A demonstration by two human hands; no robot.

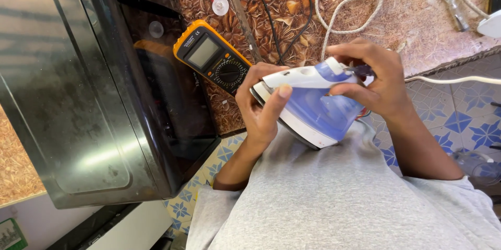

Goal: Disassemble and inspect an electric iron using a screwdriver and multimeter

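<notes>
The blue-and-white clothes iron [313,101], held above the person's lap just right of the yellow multimeter [213,57], is clasped at its nose by the left hand [261,106] while the right hand [373,80], fingers closed on a dark tool, apparently works its rear end, which calls for a steady grip.

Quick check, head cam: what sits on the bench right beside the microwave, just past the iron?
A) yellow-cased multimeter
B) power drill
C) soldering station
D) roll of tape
A: a yellow-cased multimeter with a grey screen and a black dial lies on the brown patterned bench top, next to the black microwave and just beyond the blue and white clothes iron that the left hand and right hand hold.
</notes>
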